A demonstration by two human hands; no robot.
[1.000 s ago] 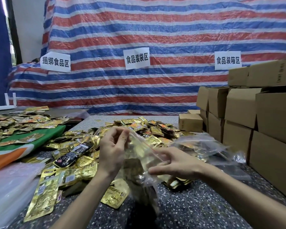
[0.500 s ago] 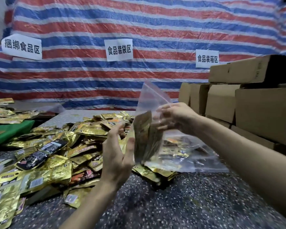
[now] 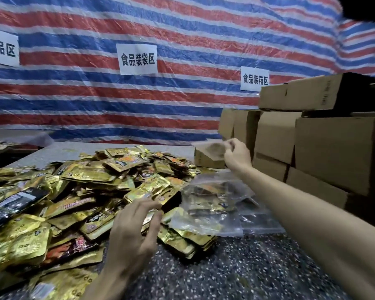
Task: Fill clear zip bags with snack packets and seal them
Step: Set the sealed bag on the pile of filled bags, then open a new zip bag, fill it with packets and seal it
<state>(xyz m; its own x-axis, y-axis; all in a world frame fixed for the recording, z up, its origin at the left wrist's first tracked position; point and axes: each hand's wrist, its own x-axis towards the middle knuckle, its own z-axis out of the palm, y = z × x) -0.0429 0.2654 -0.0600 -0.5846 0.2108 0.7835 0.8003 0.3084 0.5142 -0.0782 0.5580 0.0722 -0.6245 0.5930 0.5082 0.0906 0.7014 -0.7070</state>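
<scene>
A big heap of gold snack packets (image 3: pixel 91 191) covers the left and middle of the speckled table (image 3: pixel 236 267). My right hand (image 3: pixel 237 155) is stretched out toward the cardboard boxes and pinches a filled clear zip bag (image 3: pixel 212 150), which is blurred by motion and hangs in the air. My left hand (image 3: pixel 136 230) hovers over the near edge of the heap with its fingers loosely spread and curved, holding nothing. More clear zip bags (image 3: pixel 214 204) lie flat on the table between my arms, some with packets inside.
Stacked brown cardboard boxes (image 3: pixel 333 148) wall off the right side. A small carton (image 3: pixel 206 162) sits behind the heap. A striped tarp with white paper signs (image 3: pixel 138 59) hangs at the back. Black packets (image 3: pixel 13 202) lie at the left.
My right hand has carried the filled bag up and away to the right, toward the boxes. My left hand let go of the bag and dropped lower over the packets.
</scene>
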